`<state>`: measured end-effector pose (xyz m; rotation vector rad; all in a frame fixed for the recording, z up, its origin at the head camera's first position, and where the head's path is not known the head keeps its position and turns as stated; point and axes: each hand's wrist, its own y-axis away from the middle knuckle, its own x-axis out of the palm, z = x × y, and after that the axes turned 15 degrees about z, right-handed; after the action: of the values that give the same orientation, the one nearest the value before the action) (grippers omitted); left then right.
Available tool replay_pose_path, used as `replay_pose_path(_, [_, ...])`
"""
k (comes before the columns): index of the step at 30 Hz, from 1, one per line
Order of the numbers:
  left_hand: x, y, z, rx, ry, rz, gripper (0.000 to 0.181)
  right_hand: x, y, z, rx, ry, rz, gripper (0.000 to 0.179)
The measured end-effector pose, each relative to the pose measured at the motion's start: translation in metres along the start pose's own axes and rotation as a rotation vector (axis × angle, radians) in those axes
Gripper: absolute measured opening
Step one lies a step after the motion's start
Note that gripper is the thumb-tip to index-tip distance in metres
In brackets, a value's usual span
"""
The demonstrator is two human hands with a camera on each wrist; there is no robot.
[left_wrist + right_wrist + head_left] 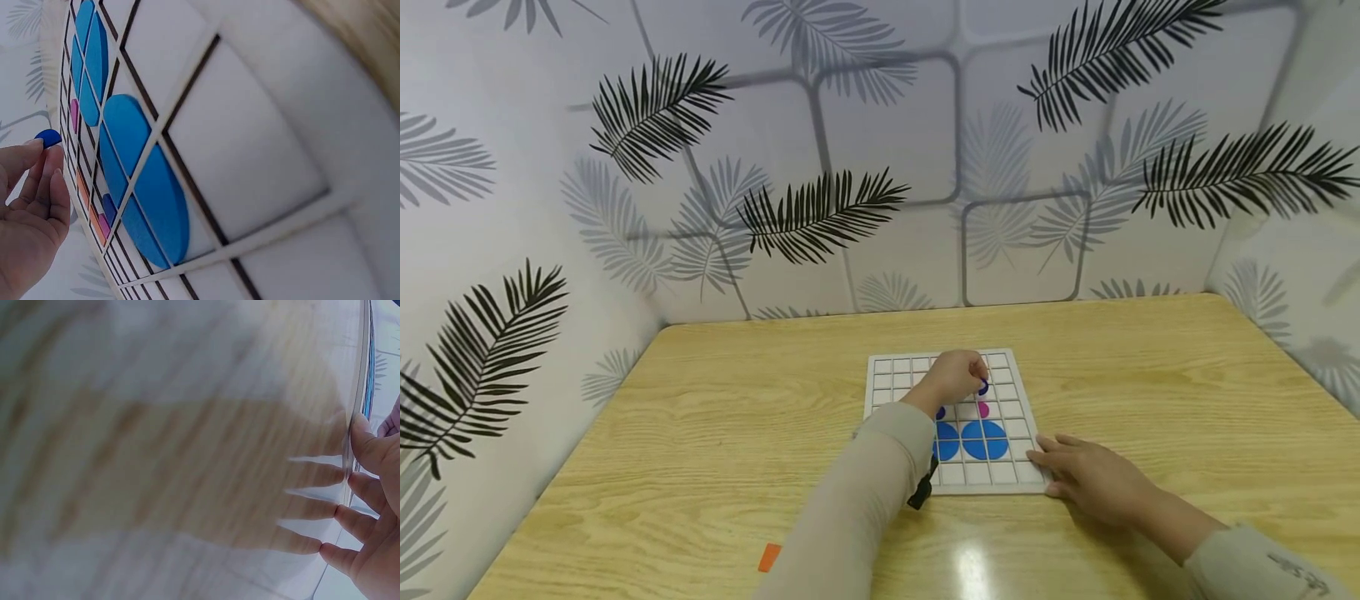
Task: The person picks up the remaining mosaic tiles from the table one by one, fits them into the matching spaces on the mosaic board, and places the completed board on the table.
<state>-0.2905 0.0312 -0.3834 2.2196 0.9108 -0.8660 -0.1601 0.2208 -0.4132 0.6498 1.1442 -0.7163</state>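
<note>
My left hand (951, 377) pinches a small dark blue half-round piece (48, 137) between thumb and fingertips, over the upper part of a white gridded board (1015, 410). Whether the piece touches the board is hard to tell. Two large blue discs, each made of sections, lie in the grid; the right disc (985, 440) shows fully and the left disc (947, 442) is partly behind my forearm. Above them are a pink piece (983, 410) and a small dark blue piece (940, 412). My right hand (1097, 479) touches the board's lower right corner with its fingers spread.
An orange piece (770, 557) lies on the wooden table (722, 450) by my left sleeve. Orange strips (86, 199) sit in the board in the left wrist view. A leaf-patterned wall covering (895, 225) rises behind the table's far edge.
</note>
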Motion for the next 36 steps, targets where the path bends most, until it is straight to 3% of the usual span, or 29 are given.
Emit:
replay_pose_path(4, [0.003, -0.005, 0.002, -0.044, -0.003, -0.004, 0.008, 0.001, 0.0, 0.0, 0.001, 0.0, 0.005, 0.039])
replay_pose_path(5, [0.007, -0.016, 0.012, -0.01, -0.002, -0.023, 0.008, 0.001, 0.0, 0.0, 0.004, -0.001, 0.007, 0.039])
replay_pose_path(7, [0.012, -0.035, 0.026, -0.008, -0.009, -0.022, 0.01, 0.001, -0.001, 0.0, 0.004, -0.001, 0.01, 0.038])
replay_pose_path(10, [0.03, -0.087, 0.066, 0.021, -0.046, -0.058, 0.012, 0.0, -0.001, 0.001, 0.004, 0.0, 0.008, 0.038])
replay_pose_path(11, [0.038, -0.11, 0.085, 0.038, -0.068, -0.081, 0.013, 0.0, -0.001, 0.001, 0.004, 0.001, 0.005, 0.038])
replay_pose_path(12, [0.044, -0.13, 0.098, 0.013, -0.088, -0.075, 0.013, 0.0, -0.001, 0.001, 0.002, 0.001, 0.004, 0.038])
replay_pose_path(14, [0.062, -0.186, 0.142, 0.031, -0.139, -0.108, 0.013, -0.001, -0.001, 0.002, 0.004, -0.001, 0.003, 0.038])
replay_pose_path(17, [0.072, -0.222, 0.171, 0.024, -0.202, -0.119, 0.013, -0.001, -0.001, 0.001, 0.003, -0.002, 0.006, 0.039])
replay_pose_path(19, [0.076, -0.239, 0.184, 0.007, -0.219, -0.108, 0.013, -0.001, -0.001, 0.002, 0.004, -0.003, 0.006, 0.039])
replay_pose_path(21, [0.075, -0.237, 0.183, -0.007, -0.242, -0.099, 0.012, -0.001, -0.001, 0.002, 0.005, -0.002, 0.006, 0.039])
replay_pose_path(23, [0.079, -0.246, 0.191, -0.018, -0.255, -0.083, 0.013, -0.001, -0.001, 0.002, 0.007, -0.004, 0.005, 0.039])
replay_pose_path(24, [0.078, -0.243, 0.189, -0.021, -0.257, -0.077, 0.014, -0.001, -0.001, 0.002, 0.005, -0.004, 0.005, 0.039])
replay_pose_path(27, [0.07, -0.211, 0.165, -0.029, -0.268, -0.065, 0.012, -0.001, -0.001, 0.002, 0.006, -0.005, -0.001, 0.038])
replay_pose_path(32, [0.052, -0.146, 0.11, -0.088, -0.276, -0.048, 0.006, 0.0, 0.0, 0.002, 0.002, -0.003, -0.011, 0.038])
replay_pose_path(34, [0.051, -0.14, 0.105, -0.099, -0.29, -0.041, 0.006, 0.001, -0.001, 0.002, -0.001, -0.001, -0.013, 0.038])
replay_pose_path(36, [0.053, -0.151, 0.115, -0.094, -0.29, -0.026, 0.008, 0.001, -0.001, 0.002, -0.003, 0.001, -0.015, 0.038])
